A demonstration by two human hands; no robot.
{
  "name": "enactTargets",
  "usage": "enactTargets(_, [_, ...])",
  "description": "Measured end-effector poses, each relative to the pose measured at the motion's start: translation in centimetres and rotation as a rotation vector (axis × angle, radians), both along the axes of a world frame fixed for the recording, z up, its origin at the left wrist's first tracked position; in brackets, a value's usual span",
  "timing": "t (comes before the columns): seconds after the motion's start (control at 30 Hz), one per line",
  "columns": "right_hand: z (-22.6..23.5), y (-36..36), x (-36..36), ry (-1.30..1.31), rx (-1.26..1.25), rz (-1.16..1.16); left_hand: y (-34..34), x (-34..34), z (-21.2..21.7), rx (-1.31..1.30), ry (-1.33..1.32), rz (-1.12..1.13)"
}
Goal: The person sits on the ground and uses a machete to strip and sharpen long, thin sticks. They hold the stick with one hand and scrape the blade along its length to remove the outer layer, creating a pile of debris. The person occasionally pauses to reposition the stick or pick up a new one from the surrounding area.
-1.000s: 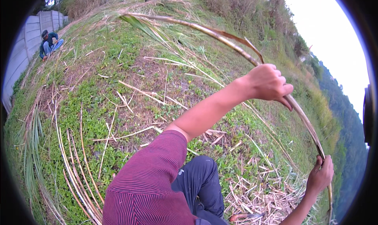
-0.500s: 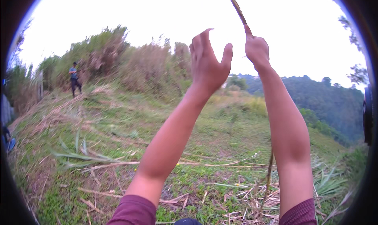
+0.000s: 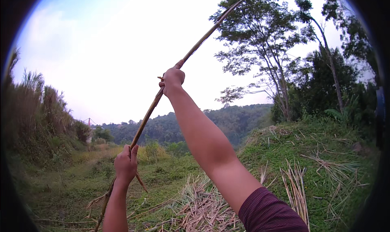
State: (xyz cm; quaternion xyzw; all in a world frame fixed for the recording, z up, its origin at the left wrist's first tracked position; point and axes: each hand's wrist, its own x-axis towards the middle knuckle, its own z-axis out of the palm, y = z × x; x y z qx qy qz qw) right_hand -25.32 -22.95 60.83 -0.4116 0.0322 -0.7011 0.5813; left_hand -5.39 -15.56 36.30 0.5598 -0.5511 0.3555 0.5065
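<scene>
A long, thin, brown-yellow cane stalk [image 3: 146,116] runs from the ground at lower left up to the top right, bending against the sky. My right hand [image 3: 172,80] is raised at arm's length and closed around the stalk's middle; that arm wears a dark red striped sleeve. My left hand [image 3: 126,165] grips the same stalk lower down, near its thicker end. Dry leaf scraps hang off the stalk below my left hand.
Dry cut stalks and straw [image 3: 203,207] lie in heaps on the grassy slope, with more stalks [image 3: 296,187] at the right. Tall trees [image 3: 284,49] stand at the right, tall reeds [image 3: 36,110] at the left, and wooded hills lie far off.
The view has swung from the ground up to the sky. My left hand, open in the air half a second ago, now grips the lower stalk. My right hand keeps its hold.
</scene>
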Motion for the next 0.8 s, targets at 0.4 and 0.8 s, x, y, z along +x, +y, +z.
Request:
enactTargets(0.4, [-16.2,-5.7,10.5,-0.034,0.327,0.506,12.2,3.5,-9.9,0.322,-0.02,0.346])
enactTargets(0.8, [-37.9,-2.7,18.0,0.461,0.22,0.707,21.6,7.9,-23.9,0.4,0.074,0.586])
